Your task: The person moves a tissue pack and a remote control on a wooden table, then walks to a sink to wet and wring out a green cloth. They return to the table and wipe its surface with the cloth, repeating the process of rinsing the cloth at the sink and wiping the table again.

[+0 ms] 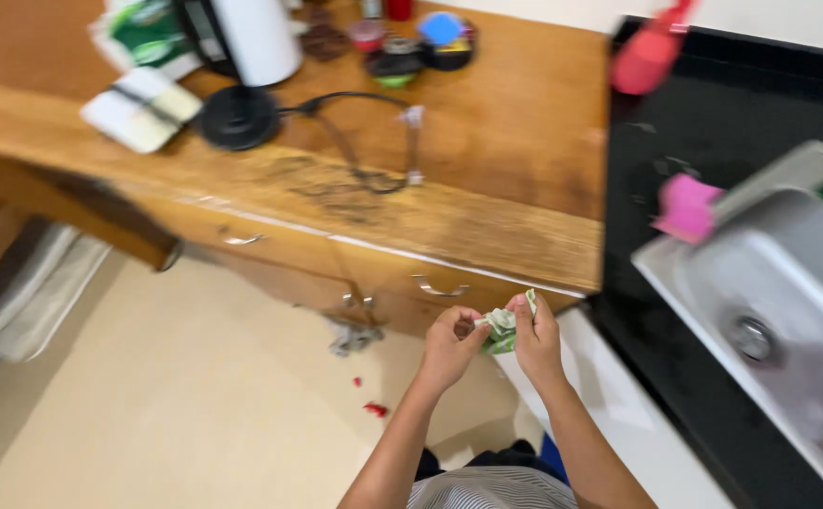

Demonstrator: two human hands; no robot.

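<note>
Both hands meet in front of the person's body, just below the edge of the wooden counter (487, 141); between them sits a small crumpled wrapper (503, 327), pale green and white, creased into folds, with one corner poking up above the knuckles; motion blur hides any finer detail on it. The left hand (449, 347) pinches the wrapper's left side with thumb and fingertips curled in; the right hand (537, 341) grips its right side, fingers bent around it; both hands are closed on the wrapper, and it hangs in the air over the cream floor (185, 405), touching nothing else.

Just behind the hands run the counter's drawers, each with a metal handle (438, 288); on the floor below lie a few small red bits (374, 408) and a greyish scrap (353, 336) close to the cabinet base.

On the counter top stand a white kettle (256, 38) on a round black base (238, 117); a black cord (355, 132) trails from it across the wood; a white and yellow sponge-like block (143, 108) lies to its left; several small jars and lids (411, 42) cluster near the back.

To the right the surface turns black (713, 113); a steel sink (779, 292) is set into it, with a pink cloth (686, 207) at its rim and a red brush (651, 52) farther back.
</note>
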